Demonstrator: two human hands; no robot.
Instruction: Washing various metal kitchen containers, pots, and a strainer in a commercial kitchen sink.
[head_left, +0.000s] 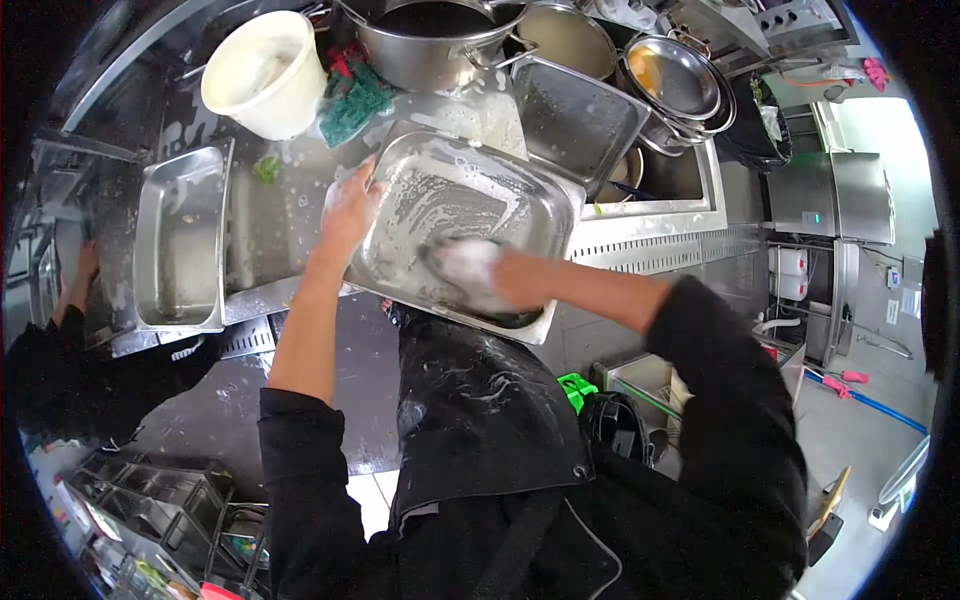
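A rectangular stainless steel pan (457, 176), streaked with suds, is tilted at the counter's front edge, just above my black apron (480, 397). My left hand (351, 206), wet with foam, grips the pan's left rim. Inside the pan, my right hand (499, 274) presses on the lower part of its floor. White lather and motion blur cover those fingers, so whether they hold a scrubber cannot be told. A second, deep steel pan (184, 240) stands to the left. Another shallow steel pan (574, 116) leans behind on the right.
At the back stand a white plastic bucket (262, 75), a green scouring cloth (356, 105) and a large steel pot (427, 52). Stacked steel bowls (675, 79) sit beside a sink (675, 180) on the right. A person's forearm (81, 274) shows at far left.
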